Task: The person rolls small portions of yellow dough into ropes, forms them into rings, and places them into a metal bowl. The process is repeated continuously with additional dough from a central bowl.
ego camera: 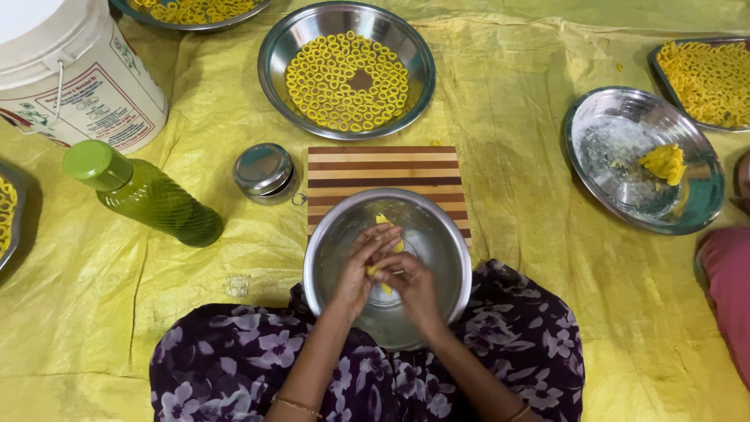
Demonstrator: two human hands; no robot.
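Observation:
My left hand and my right hand meet over a steel bowl that rests in my lap. Both hands pinch a strip of yellow dough, which sticks out above the fingers and shows again below them. The bowl partly covers a striped wooden board lying just beyond it on the yellow sheet. Past the board stands a steel bowl filled with several yellow dough rings.
A green bottle lies on the left next to a small steel lidded tin and a white bucket. On the right a steel plate holds a lump of dough; a tray of rings sits behind. A pink-clad person is at the right edge.

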